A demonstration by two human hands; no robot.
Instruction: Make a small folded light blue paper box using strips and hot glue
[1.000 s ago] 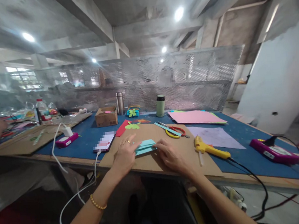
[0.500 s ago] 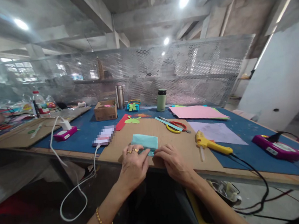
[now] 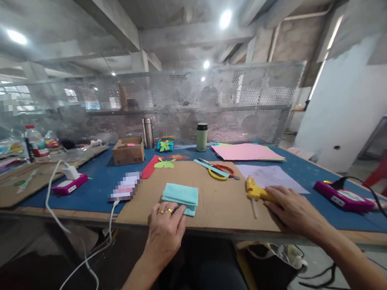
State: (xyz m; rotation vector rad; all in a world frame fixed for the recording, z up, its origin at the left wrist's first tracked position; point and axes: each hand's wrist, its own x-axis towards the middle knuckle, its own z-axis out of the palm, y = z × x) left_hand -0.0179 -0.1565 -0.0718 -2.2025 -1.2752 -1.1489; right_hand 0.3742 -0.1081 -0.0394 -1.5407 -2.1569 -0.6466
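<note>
A folded light-blue sheet (image 3: 181, 195), felt or soft paper, lies on the brown cardboard (image 3: 216, 209) near the table's front edge. My left hand (image 3: 164, 220), two rings on its fingers, holds the sheet's near edge, the fingers curled and partly covering it. To the right, my right hand (image 3: 290, 208) has its fingers closed over the handle of a yellow glue gun (image 3: 254, 190). The gun lies on the cardboard, and a clear glue stick or stand (image 3: 254, 208) points toward me from its front. My palm hides the rest of the handle.
Scissors (image 3: 221, 172) with a blue strip lie behind the sheet. Pink paper (image 3: 245, 152), a green flask (image 3: 202, 137), a steel flask (image 3: 148, 133) and a cardboard box (image 3: 128, 151) stand or lie farther back. Purple power sockets (image 3: 344, 196) and cables sit at the sides.
My right hand has left the light-blue sheet and moved right onto the glue gun's handle. My left hand stays at the sheet. The whole view has shifted a little.
</note>
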